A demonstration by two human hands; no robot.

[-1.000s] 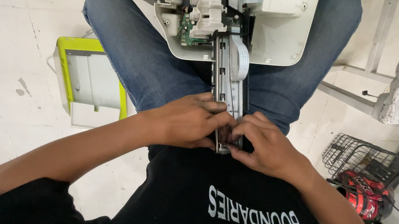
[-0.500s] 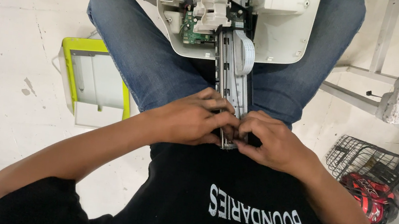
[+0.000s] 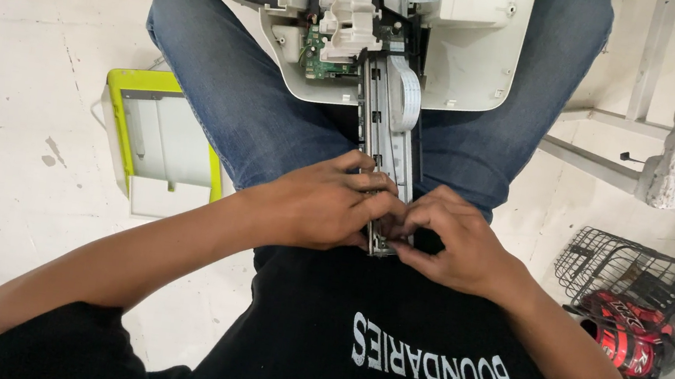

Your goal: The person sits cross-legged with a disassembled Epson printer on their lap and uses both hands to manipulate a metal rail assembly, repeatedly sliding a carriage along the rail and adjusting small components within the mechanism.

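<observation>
Pale floor lay below; both hands, left hand [image 3: 313,208] and right hand [image 3: 452,246], pinched the metal rail's [image 3: 386,148] lower end, its length running up-frame into the opened printer [image 3: 469,50].

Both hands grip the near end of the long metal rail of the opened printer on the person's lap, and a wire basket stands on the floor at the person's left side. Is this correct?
Not quite. In the head view the wire basket stands at the person's right side, not the left; a yellow-edged tray lies at the left. The rest holds: left hand and right hand grip the near end of the metal rail of the opened printer.
</observation>
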